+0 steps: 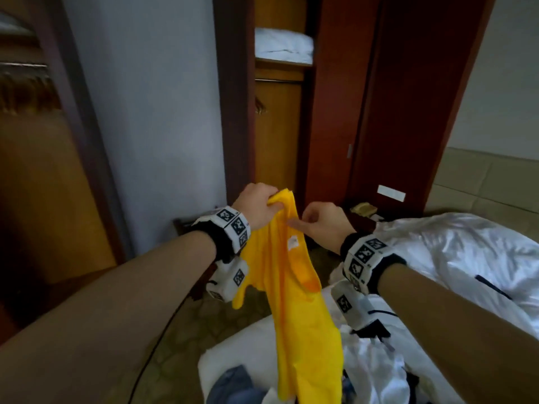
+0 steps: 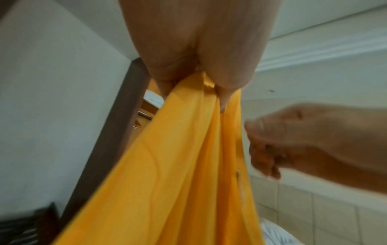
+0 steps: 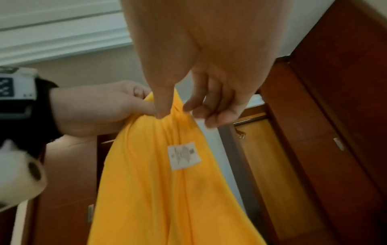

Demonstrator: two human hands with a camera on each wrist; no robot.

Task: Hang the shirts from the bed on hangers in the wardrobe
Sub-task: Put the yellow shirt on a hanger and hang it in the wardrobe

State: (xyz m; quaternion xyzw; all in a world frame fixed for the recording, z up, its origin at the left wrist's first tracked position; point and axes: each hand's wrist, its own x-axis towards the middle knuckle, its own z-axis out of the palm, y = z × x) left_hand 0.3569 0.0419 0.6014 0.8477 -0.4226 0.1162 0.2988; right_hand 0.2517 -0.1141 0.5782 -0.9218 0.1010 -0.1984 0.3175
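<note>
A yellow shirt (image 1: pixel 291 301) hangs in front of me, its lower end reaching the bed (image 1: pixel 452 249). My left hand (image 1: pixel 259 204) grips the bunched top of the shirt (image 2: pixel 178 165), fingers curled round it (image 2: pixel 194 82). My right hand (image 1: pixel 315 223) is just to its right, with thumb and forefinger pinching a fold (image 3: pixel 173 112) near the neckline. A white label (image 3: pixel 184 155) shows below that pinch. The wardrobe (image 1: pixel 277 126) stands open straight ahead with a bare rail (image 1: pixel 278 80). No hanger is clearly in view.
Folded white bedding (image 1: pixel 283 48) lies on the wardrobe's upper shelf. Its dark red door (image 1: pixel 408 112) stands open on the right. A blue garment (image 1: pixel 233 386) and white clothes (image 1: pixel 373 368) lie on the bed's near corner. A black cable (image 1: pixel 163 330) crosses the floor.
</note>
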